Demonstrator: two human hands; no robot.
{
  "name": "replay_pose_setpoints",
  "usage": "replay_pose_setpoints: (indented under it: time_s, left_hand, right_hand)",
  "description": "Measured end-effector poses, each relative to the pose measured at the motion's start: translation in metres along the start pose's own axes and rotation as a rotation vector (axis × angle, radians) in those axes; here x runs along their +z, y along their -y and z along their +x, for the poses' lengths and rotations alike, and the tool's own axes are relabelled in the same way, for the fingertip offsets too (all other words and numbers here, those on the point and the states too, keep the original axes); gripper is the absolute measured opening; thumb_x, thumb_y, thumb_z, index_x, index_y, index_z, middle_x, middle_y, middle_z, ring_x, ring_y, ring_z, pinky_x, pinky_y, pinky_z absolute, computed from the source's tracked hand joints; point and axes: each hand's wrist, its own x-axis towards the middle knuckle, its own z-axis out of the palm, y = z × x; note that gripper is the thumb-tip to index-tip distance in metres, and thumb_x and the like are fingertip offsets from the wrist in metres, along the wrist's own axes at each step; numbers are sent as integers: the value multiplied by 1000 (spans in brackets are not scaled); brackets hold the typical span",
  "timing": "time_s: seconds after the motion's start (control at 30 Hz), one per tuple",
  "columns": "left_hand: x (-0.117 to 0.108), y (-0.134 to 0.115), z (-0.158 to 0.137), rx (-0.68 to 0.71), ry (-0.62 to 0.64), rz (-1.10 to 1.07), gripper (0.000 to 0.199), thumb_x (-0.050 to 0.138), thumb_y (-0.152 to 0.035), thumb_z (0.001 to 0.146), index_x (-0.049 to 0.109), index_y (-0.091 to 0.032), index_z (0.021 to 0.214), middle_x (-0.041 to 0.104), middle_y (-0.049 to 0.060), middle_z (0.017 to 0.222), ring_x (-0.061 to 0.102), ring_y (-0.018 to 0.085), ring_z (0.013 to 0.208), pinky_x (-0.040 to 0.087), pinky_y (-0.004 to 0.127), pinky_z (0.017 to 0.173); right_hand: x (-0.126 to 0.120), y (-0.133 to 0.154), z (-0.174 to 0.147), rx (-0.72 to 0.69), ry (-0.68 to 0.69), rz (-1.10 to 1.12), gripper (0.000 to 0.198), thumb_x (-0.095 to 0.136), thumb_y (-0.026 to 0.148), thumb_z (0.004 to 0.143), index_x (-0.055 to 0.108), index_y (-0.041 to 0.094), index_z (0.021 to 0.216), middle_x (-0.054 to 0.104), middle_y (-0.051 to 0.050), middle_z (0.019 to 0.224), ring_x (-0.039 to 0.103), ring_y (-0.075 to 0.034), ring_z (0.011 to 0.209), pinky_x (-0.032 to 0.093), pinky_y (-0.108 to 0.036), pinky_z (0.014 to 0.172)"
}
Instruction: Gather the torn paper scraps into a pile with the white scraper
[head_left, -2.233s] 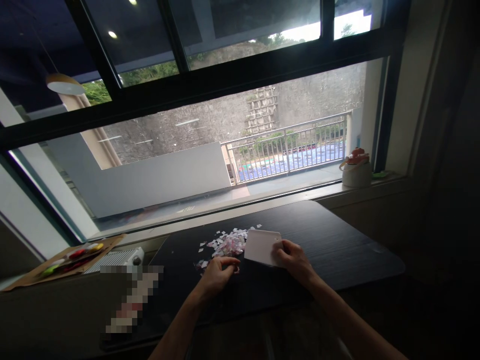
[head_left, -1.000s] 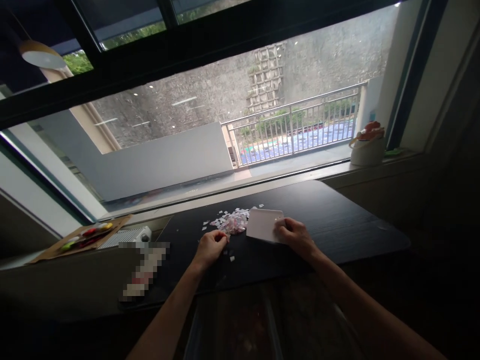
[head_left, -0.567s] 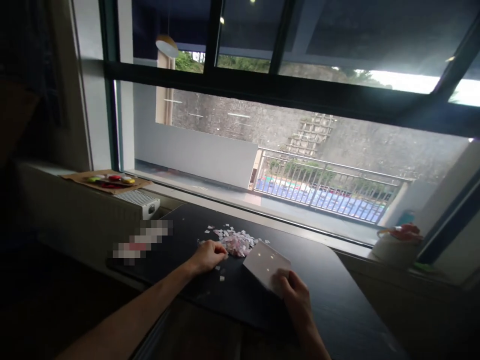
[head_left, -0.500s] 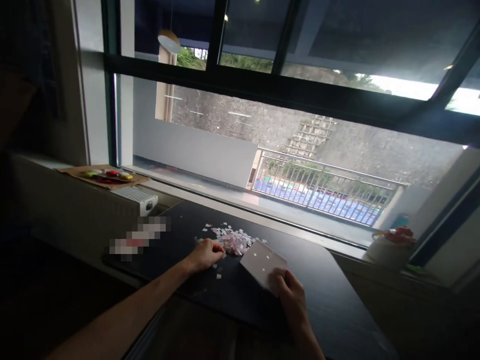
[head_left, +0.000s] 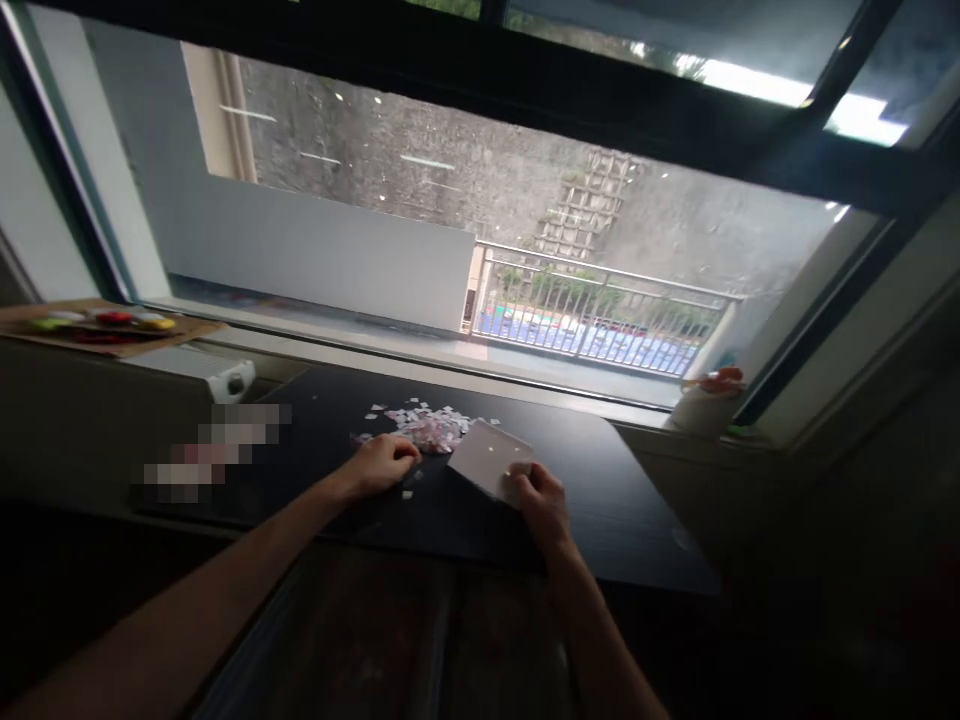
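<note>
On the dark tabletop (head_left: 480, 530) lies a heap of small white and pinkish paper pieces (head_left: 431, 428), with loose ones around it. My left hand (head_left: 379, 465) is at the heap's near left edge, fingers curled and pressed together; whatever may be between the fingertips is hidden. One white piece (head_left: 407, 495) lies on the table just below that hand. My right hand (head_left: 544, 500) grips the near right corner of a flat pale card or shallow tray (head_left: 484, 460). A few tiny light specks show on its face, and its far left edge meets the heap.
A window sill (head_left: 555, 395) runs behind the table. Far left, a brown board (head_left: 67, 340) carries red, yellow and green items beside a white slotted box (head_left: 202, 370). A pixelated patch (head_left: 214, 455) covers something on the table's left. A pale container (head_left: 705, 405) stands far right.
The camera has tilted down and turned right, so the scene sits higher and further left. Both hands stay near the heap, the right one still gripping the card or tray.
</note>
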Motion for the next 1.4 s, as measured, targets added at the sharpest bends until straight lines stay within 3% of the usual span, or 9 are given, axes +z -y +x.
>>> replay_pose_setpoints:
  time_s: [0.1,0.37,0.7,0.87,1.0,1.13,1.27,1.4]
  left_hand:
    - [-1,0,-1,-18,4,76,26,50,-31,65,72,-20,74,72,0,78,63,18,75,43,23,68]
    - [-9,-4,-6,7,3,122,37,47,-46,71,69,-17,69,66,0,61,58,17,63,41,25,59]
    - [-5,-10,-1,67,3,161,31,48,-35,73,72,-19,81,73,1,78,65,18,74,47,25,66]
    - [-15,3,-11,126,-150,262,23,51,-35,73,69,-20,72,71,5,80,61,22,83,44,32,78]
    - [-29,19,-33,193,-294,336,23,49,-34,76,68,-21,78,69,7,85,57,25,93,39,40,89]
    - [-37,42,-54,234,-388,387,22,49,-31,77,67,-22,84,68,6,88,55,26,98,36,43,93]
    - [-32,65,-62,321,-508,442,20,49,-30,78,67,-24,86,68,4,89,56,26,100,38,45,93]
    - [-21,78,-62,353,-586,467,19,49,-28,79,66,-25,88,69,3,89,57,26,100,38,49,92]
  right_hand:
    - [0,-3,3,34,15,75,28,53,37,66,65,15,79,66,-3,70,58,-20,67,45,-29,62]
    - [2,2,0,26,-13,80,22,53,34,67,66,16,72,67,-3,68,59,-19,64,45,-28,57]
    - [4,-3,2,-1,12,116,25,55,36,71,66,15,78,69,-5,72,62,-22,68,47,-30,59]
    - [3,-4,-1,-13,-5,119,29,52,40,74,64,15,80,67,-6,73,62,-23,69,48,-32,61]
    - [3,-2,-7,-41,42,105,28,52,41,75,63,16,79,66,-5,71,61,-22,67,47,-31,58]
    - [-8,4,-15,-62,74,-49,23,51,38,74,61,18,72,64,-4,67,60,-21,64,45,-30,55]
    - [-19,21,-23,-100,57,-130,21,53,39,75,59,20,71,62,-1,64,58,-18,60,42,-27,51]
    - [2,40,-29,-186,181,-8,22,53,38,78,60,18,71,63,0,65,56,-15,58,43,-24,51]
